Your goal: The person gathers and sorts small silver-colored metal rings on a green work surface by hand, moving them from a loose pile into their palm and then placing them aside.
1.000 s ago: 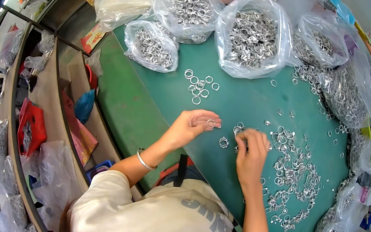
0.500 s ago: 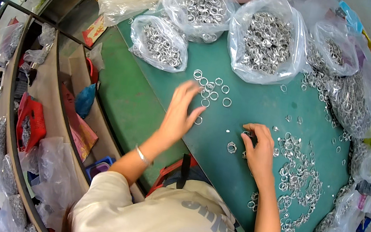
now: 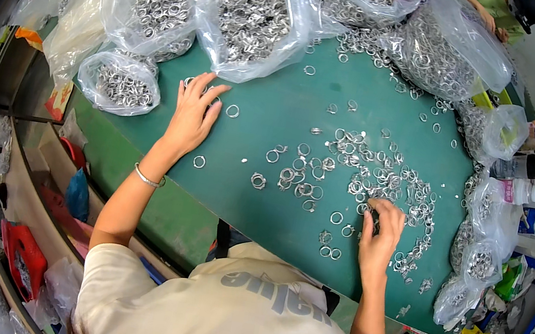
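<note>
Silver metal rings lie over a green tabletop (image 3: 263,103). At the left of the table, my left hand (image 3: 193,117) rests with its fingers spread over a few rings, which they partly hide. A single ring (image 3: 233,111) lies just right of it, and another ring (image 3: 199,162) sits nearer the table edge. My right hand (image 3: 380,237) is at the near side of a loose ring pile (image 3: 384,182). Its fingers are bent down among the rings, thumb and forefinger slightly apart, and I see no ring held between them. Several rings are scattered between my hands.
Clear plastic bags full of rings stand along the back, among them a large open bag (image 3: 252,18) and a smaller bag (image 3: 123,85). More bags (image 3: 477,259) line the right edge. Shelves with a red bin (image 3: 22,257) stand left. Another person's arm (image 3: 478,8) shows far right.
The view has swung to the right. My left hand has come down onto the small group of rings. My right hand has moved from the bare table to the ring pile.
</note>
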Available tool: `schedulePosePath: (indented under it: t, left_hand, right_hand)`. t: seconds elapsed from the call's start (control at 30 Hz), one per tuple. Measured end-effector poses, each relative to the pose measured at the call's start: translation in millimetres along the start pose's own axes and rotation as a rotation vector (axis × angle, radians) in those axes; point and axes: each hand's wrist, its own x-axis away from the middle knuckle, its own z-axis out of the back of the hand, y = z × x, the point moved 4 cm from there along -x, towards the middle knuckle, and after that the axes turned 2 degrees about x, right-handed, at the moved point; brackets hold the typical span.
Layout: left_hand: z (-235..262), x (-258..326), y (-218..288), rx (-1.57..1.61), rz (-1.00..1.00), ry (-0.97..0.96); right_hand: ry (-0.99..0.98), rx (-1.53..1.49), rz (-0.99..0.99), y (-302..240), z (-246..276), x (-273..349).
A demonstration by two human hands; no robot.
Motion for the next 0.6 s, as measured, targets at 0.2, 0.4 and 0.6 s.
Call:
schedulePosePath:
  t: [0.2, 0.4, 0.6]
  left_hand:
    - [-9, -12, -2, 0.01, -0.011, -0.035]
    - [6, -16, 14, -0.185, -0.023, 0.138]
    - [-1, 7, 117, 0.176, 0.064, -0.075]
  right_hand:
    - [-0.011, 0.106, 0.286, -22, -20, -41]
    - [0.086, 0.154, 0.195, 22, -3, -32]
    - [0.172, 0.29, 0.09, 10, 11, -27]
